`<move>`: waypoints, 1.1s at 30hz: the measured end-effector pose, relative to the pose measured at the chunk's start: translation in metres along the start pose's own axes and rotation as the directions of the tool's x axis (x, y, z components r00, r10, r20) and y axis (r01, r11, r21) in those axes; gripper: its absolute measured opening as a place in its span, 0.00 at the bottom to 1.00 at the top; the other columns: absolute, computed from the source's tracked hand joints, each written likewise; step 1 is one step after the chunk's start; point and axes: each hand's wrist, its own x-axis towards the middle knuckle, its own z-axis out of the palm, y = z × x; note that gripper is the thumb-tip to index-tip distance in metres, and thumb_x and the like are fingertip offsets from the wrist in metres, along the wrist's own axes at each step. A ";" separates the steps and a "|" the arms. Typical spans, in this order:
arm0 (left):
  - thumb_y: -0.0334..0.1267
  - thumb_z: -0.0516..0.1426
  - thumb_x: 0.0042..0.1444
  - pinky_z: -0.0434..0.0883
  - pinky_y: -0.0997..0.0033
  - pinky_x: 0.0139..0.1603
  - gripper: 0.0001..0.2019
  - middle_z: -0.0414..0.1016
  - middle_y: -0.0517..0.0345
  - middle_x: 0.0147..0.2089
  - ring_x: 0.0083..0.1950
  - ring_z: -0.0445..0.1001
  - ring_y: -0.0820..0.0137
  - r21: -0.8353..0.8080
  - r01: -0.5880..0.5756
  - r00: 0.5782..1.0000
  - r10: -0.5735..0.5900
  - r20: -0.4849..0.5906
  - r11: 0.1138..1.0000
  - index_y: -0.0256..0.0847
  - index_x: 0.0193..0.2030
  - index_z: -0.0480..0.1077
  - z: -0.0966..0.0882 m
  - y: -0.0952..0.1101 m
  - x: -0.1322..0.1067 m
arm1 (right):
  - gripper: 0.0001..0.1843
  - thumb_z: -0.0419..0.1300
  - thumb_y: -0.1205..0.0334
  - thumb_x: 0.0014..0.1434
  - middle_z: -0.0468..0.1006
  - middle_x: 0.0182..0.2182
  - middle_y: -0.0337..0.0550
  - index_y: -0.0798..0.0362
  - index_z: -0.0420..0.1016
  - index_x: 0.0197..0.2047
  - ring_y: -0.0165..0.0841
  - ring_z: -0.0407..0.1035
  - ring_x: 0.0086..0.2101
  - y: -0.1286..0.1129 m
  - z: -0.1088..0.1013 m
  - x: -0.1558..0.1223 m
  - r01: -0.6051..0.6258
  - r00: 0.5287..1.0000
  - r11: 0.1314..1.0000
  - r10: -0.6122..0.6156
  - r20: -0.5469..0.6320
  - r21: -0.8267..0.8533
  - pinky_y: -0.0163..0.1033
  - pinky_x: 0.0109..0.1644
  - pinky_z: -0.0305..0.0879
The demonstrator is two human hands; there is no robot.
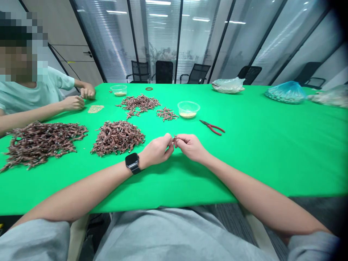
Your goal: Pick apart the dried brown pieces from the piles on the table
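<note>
My left hand (157, 150) and my right hand (190, 146) meet above the green-covered table (244, 163), their fingertips pinching a small reddish-brown piece (174, 137) between them. Its exact shape is mostly hidden by my fingers. Just beyond my left hand lies a large heap of similar pieces (117, 137), and a wider heap (40, 145) spreads further left. Two smaller heaps (138, 104) (166, 114) sit farther ahead. A black smartwatch (132, 162) circles my left wrist. Red-handled pliers (212, 127) lie beyond my right hand, not touching it.
A clear plastic bowl of pale grains (188, 109) and a second bowl (118, 90) stand on the table. A co-worker's hands (87, 93) work at the far left. Plastic bags (228, 85) (285, 92) lie along the far side, with black chairs (164, 71) behind.
</note>
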 end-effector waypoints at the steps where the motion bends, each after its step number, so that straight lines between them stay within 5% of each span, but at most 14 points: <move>1: 0.35 0.50 0.67 0.60 0.72 0.27 0.07 0.65 0.62 0.28 0.25 0.65 0.72 -0.005 0.013 1.000 -0.013 0.000 1.000 0.43 0.36 0.55 0.000 0.001 0.000 | 0.15 0.51 0.60 0.62 0.65 0.22 0.35 0.53 0.67 0.25 0.28 0.57 0.26 0.000 0.000 0.000 0.013 1.000 1.000 -0.013 -0.003 -0.018 0.34 0.32 0.52; 10: 0.35 0.50 0.66 0.58 0.71 0.27 0.07 0.65 0.63 0.27 0.25 0.66 0.72 -0.003 0.019 1.000 -0.019 -0.003 1.000 0.43 0.36 0.55 0.001 0.000 0.000 | 0.15 0.51 0.61 0.63 0.65 0.22 0.35 0.53 0.66 0.24 0.28 0.57 0.26 0.000 -0.002 -0.001 0.048 0.999 0.991 -0.049 -0.005 -0.127 0.34 0.32 0.50; 17: 0.33 0.49 0.67 0.61 0.69 0.29 0.06 0.68 0.60 0.28 0.28 0.68 0.69 0.054 -0.051 0.999 0.050 0.020 0.997 0.43 0.37 0.57 0.002 -0.001 -0.001 | 0.15 0.52 0.60 0.61 0.63 0.22 0.35 0.53 0.65 0.24 0.28 0.56 0.26 0.002 0.001 0.000 0.020 1.000 1.000 -0.020 -0.017 -0.020 0.34 0.31 0.51; 33: 0.28 0.44 0.67 0.66 0.67 0.33 0.08 0.69 0.55 0.32 0.32 0.69 0.67 0.135 -0.100 0.985 0.079 0.150 0.986 0.42 0.37 0.58 0.008 -0.007 -0.002 | 0.12 0.56 0.57 0.54 0.52 0.14 0.28 0.51 0.65 0.22 0.23 0.45 0.16 -0.003 0.014 0.000 -0.347 0.927 0.842 0.376 0.011 0.414 0.32 0.18 0.44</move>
